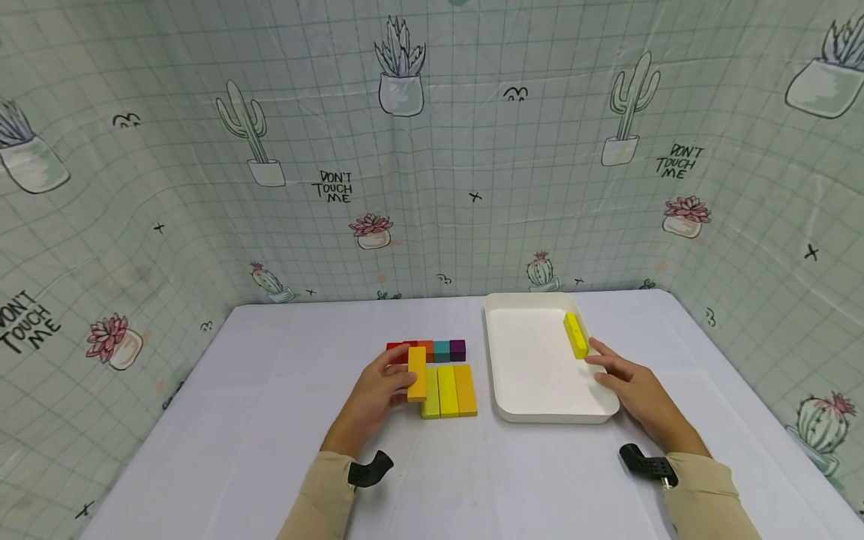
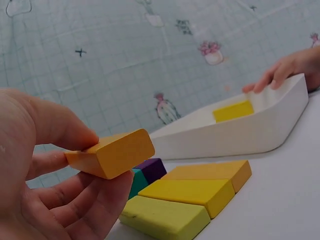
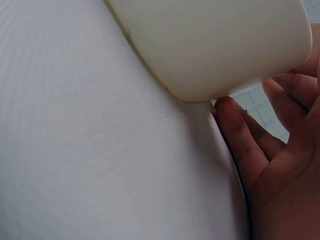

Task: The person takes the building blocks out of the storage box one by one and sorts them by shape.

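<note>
My left hand (image 1: pixel 374 386) pinches an orange wooden block (image 1: pixel 417 374) between thumb and fingers, above the table. Beneath and right of it, three long blocks lie side by side: a yellow-green block (image 1: pixel 430 394), a yellow block (image 1: pixel 448 391) and a light orange block (image 1: pixel 466 390). At the right side of the white tray (image 1: pixel 533 414), my right hand (image 1: pixel 631 386) holds the rim, some fingers over the edge and others against the outside. A bright yellow block (image 1: pixel 575 335) sits inside the tray near that side. The left wrist view shows the held block's end face (image 2: pixel 127 154).
Behind the long blocks runs a row of small coloured blocks, with a purple block (image 1: pixel 457 350), a teal block (image 1: pixel 442 352) and red-orange ones partly hidden by my left fingers. A white tabletop (image 1: pixel 256 420) meets a patterned cloth backdrop (image 1: pixel 432 150) on three sides.
</note>
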Action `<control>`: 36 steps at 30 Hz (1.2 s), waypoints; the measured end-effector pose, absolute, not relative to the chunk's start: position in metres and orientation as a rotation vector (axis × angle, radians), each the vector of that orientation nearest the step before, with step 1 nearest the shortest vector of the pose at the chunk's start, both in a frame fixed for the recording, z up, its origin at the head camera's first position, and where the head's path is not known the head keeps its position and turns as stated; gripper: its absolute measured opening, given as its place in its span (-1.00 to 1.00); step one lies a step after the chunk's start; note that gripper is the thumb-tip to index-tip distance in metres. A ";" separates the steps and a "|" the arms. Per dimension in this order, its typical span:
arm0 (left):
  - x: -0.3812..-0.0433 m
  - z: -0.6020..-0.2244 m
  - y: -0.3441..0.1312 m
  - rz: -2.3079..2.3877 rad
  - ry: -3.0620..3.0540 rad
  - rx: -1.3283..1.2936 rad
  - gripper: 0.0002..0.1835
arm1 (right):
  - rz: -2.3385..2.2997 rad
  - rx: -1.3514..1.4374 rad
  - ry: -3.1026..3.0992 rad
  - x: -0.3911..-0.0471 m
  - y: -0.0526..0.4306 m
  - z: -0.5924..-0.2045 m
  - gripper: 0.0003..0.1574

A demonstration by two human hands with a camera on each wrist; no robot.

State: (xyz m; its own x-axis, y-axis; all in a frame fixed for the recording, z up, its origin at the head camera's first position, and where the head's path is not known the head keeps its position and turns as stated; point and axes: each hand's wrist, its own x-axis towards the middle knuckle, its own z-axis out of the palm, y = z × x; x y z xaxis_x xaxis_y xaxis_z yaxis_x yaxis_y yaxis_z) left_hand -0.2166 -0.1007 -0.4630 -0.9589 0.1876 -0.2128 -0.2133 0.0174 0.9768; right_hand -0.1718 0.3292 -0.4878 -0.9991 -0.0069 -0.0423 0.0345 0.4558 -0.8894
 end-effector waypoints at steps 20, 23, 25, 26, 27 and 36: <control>-0.220 -0.469 -0.119 1.897 2.161 -0.121 -0.40 | -1.616 0.000 2.653 -0.173 0.329 -0.492 -0.43; -0.221 -0.470 -0.121 1.881 2.180 -0.123 -0.41 | -1.607 0.000 2.656 -0.173 0.330 -0.492 -0.43; -0.221 -0.470 -0.120 1.874 2.188 -0.130 -0.41 | -1.606 -0.004 2.654 -0.174 0.330 -0.492 -0.43; -0.221 -0.470 -0.120 1.870 2.193 -0.133 -0.41 | -1.610 -0.008 2.651 -0.174 0.330 -0.491 -0.43; -0.221 -0.470 -0.119 1.864 2.202 -0.137 -0.42 | -1.615 -0.010 2.648 -0.174 0.331 -0.491 -0.43; -0.222 -0.472 -0.112 1.759 2.293 -0.188 -0.45 | -1.593 0.011 2.660 -0.173 0.332 -0.489 -0.41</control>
